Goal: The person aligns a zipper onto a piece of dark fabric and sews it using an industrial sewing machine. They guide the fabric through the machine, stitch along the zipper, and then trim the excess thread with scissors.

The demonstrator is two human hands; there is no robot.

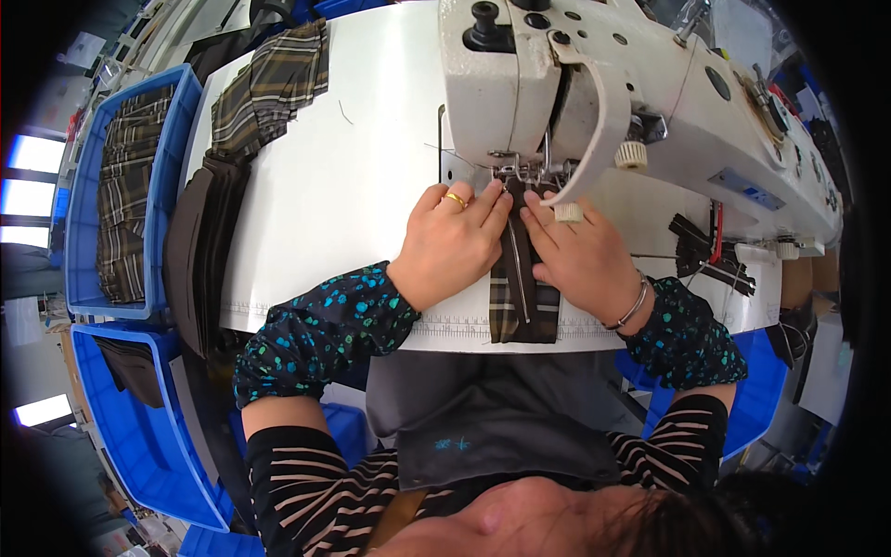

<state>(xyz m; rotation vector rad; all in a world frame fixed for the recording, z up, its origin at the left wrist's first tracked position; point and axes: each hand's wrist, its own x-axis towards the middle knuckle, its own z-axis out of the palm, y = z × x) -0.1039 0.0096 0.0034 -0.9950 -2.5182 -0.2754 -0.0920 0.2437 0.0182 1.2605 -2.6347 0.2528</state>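
Observation:
A dark brown zipper [520, 269] lies lengthwise on a piece of brown plaid fabric [543, 325]. The far end of both sits beneath the presser foot [524, 174] of a white sewing machine [492, 102]. From the left, my left hand [450, 241] rests its outstretched fingers on the work, fingertips close to the foot. My right hand [587, 260] lies along the other side with its fingers extended flat; the machine's curved white guard hides part of them. Neither hand visibly grips the cloth; both press it against the table.
On the white table [343, 195], a stack of dark brown pieces [200, 251] and plaid pieces [278, 88] lie to the left. Blue bins [83, 213] with fabric stand beyond that edge. Several loose zippers [705, 255] lie right, below the machine arm.

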